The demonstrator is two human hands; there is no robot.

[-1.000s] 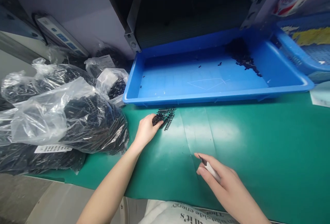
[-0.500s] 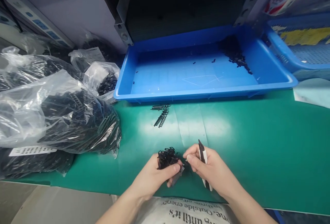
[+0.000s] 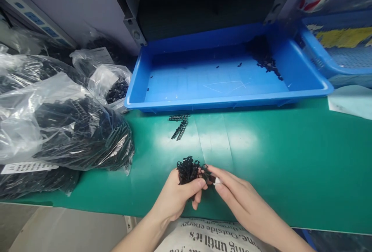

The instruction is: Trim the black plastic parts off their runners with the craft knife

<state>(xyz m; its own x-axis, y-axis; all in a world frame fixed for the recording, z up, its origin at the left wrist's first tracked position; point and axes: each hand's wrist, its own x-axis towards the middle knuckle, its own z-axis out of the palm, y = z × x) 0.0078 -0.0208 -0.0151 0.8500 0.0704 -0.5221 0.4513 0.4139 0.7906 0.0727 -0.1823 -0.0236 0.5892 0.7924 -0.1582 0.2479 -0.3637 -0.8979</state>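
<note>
A bunch of small black plastic parts (image 3: pixel 187 170) is held in my left hand (image 3: pixel 177 196), its thumb pressed over them. Close on its right, my right hand (image 3: pixel 238 194) is closed, thumb and fingers around a black-and-white tool (image 3: pixel 216 181), most of which the hand hides. The tool's dark end meets a black piece between the two hands. Beyond my hands, several black toothed strips (image 3: pixel 179 127) lie on the green mat (image 3: pixel 261 147).
A blue tray (image 3: pixel 229 103) with a pile of small black pieces (image 3: pixel 266 60) stands behind the mat. Clear bags of black parts (image 3: pixel 78 128) fill the left side. A blue basket (image 3: pixel 343 68) and pale sheet (image 3: pixel 351 100) are at the right.
My right hand has turned and come against the left hand's parts; the tool, earlier upright across its palm, now points left with its end between the hands. The view has shifted slightly.
</note>
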